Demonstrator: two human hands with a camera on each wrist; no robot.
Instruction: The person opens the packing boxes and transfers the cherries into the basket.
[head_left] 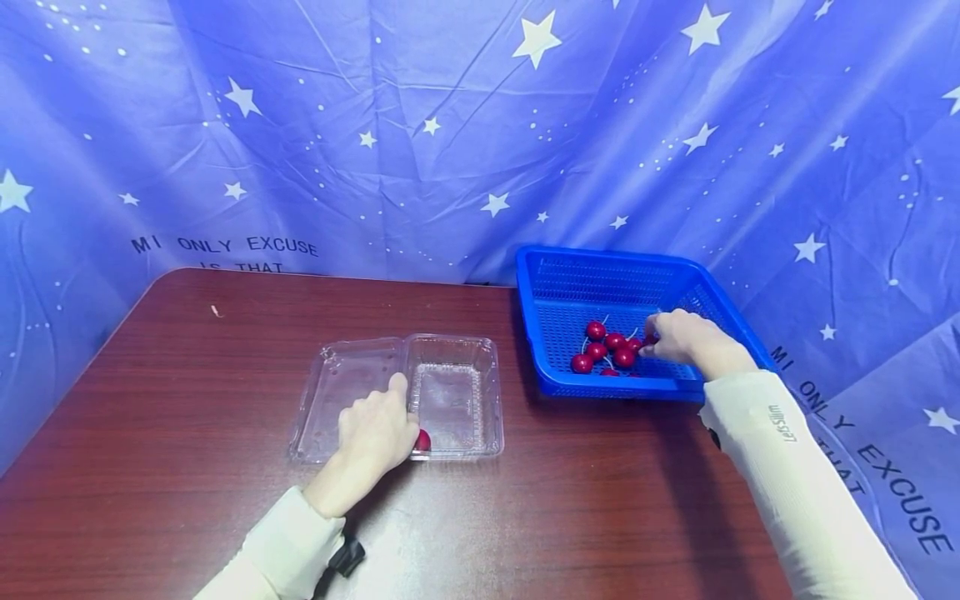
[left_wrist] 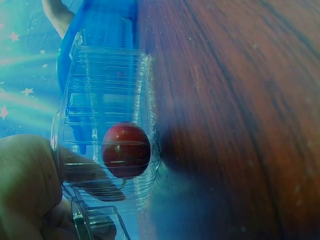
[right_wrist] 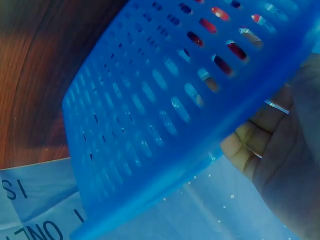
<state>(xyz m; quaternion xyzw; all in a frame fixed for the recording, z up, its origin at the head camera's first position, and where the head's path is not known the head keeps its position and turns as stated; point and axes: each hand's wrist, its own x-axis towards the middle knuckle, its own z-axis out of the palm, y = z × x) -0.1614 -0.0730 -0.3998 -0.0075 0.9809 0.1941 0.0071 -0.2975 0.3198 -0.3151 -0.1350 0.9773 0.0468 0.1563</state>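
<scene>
A clear plastic clamshell box (head_left: 491, 400) lies open on the table, its lid (head_left: 360, 367) folded out to the left. My left hand (head_left: 375, 429) grips the box near the hinge, fingers reaching over its wall. One red cherry (head_left: 423, 440) sits in the box's front left corner; through the wall, the left wrist view shows this cherry (left_wrist: 126, 150) beside a finger. My right hand (head_left: 686, 340) reaches into a blue basket (head_left: 551, 386) and pinches a cherry (head_left: 651, 340), mostly hidden by the fingers. The right wrist view hides the fingertips behind the basket wall (right_wrist: 150, 100).
Several red cherries (head_left: 596, 352) with stems lie in the basket, left of my right hand. The basket stands at the table's back right. A small pale scrap (head_left: 217, 312) lies at the back left. A blue star-patterned curtain (head_left: 420, 167) hangs behind the brown table (head_left: 150, 467).
</scene>
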